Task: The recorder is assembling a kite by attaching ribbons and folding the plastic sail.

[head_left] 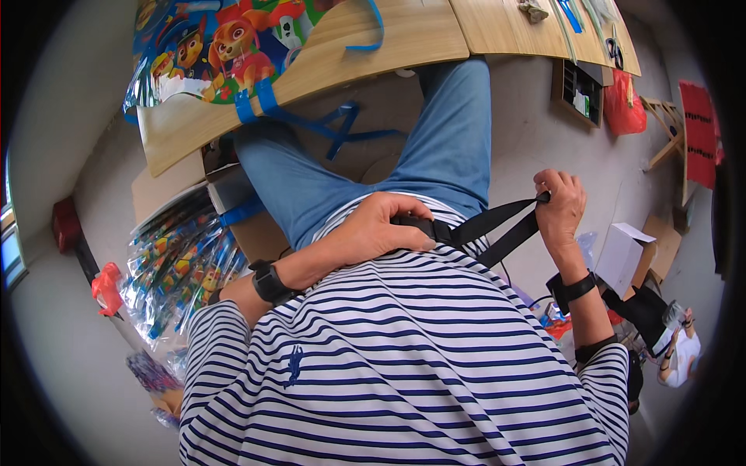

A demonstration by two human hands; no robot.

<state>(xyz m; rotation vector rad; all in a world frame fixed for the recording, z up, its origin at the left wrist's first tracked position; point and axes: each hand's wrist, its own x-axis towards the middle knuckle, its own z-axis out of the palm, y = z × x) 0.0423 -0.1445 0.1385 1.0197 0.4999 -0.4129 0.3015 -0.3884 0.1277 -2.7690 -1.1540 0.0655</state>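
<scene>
At my waist, my left hand (382, 227) is closed around a black buckle (423, 226), its thumb and fingers on either side. A black webbing strap (501, 220) runs from the buckle to the right. My right hand (561, 203) pinches the end of this strap and holds it out, away from my body. The strap forms a narrow loop, with its second run (509, 241) leading back toward my waist. Part of the buckle is hidden under my left fingers. Each forearm wears a black band.
Ahead stands a wooden table (412, 39) with a cartoon-printed foil sheet (233, 46) and blue ribbon (338, 128) hanging off it. Scissors (614, 51) lie at its right. Clear-bagged packages (183, 260) are at left. A red bag (623, 105), boxes (622, 252) and another person (680, 349) are at right.
</scene>
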